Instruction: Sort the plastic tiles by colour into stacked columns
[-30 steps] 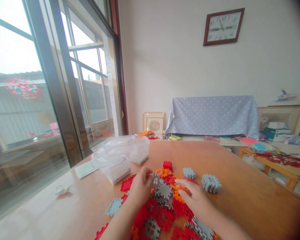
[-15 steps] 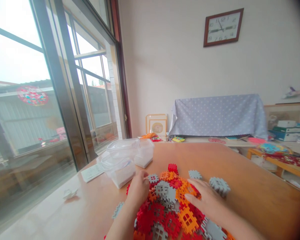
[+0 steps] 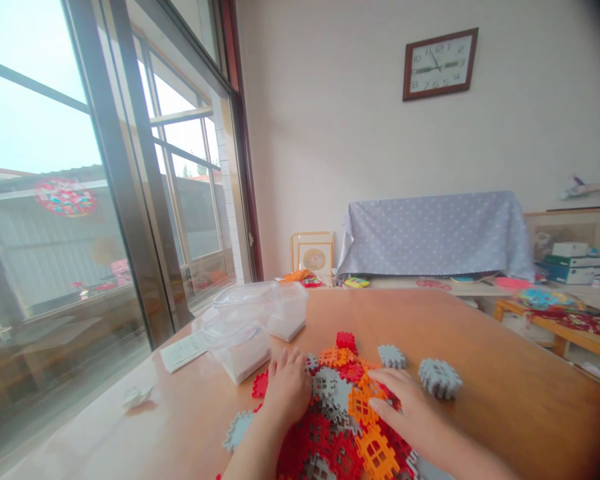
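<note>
A heap of red, orange and grey plastic interlocking tiles (image 3: pixel 337 420) lies on the table in front of me; some have window-like holes. At the heap's left side rests my left hand (image 3: pixel 290 383), palm down with its fingers stretched forward, holding nothing that I can see. My right hand (image 3: pixel 397 400) lies over the right side, thumb and fingers apart, touching an orange tile (image 3: pixel 364 405). Beyond the heap stands a red piece (image 3: pixel 346 342). To the right are a small grey stack (image 3: pixel 392 357) and a larger grey stack (image 3: pixel 440 379). A grey tile (image 3: pixel 237 430) lies left of my forearm.
Clear plastic containers (image 3: pixel 243 357) stand at the table's back left, beside a paper sheet (image 3: pixel 184 351). A crumpled wrapper (image 3: pixel 137 397) lies near the left edge. The wooden table (image 3: pixel 510 400) runs along a window on the left. A cloth-covered object (image 3: pixel 435 233) stands beyond.
My left hand has shifted slightly right, from curled fingers to stretched fingers over the heap's left side. My right hand has moved very little. The camera view has tilted slightly up.
</note>
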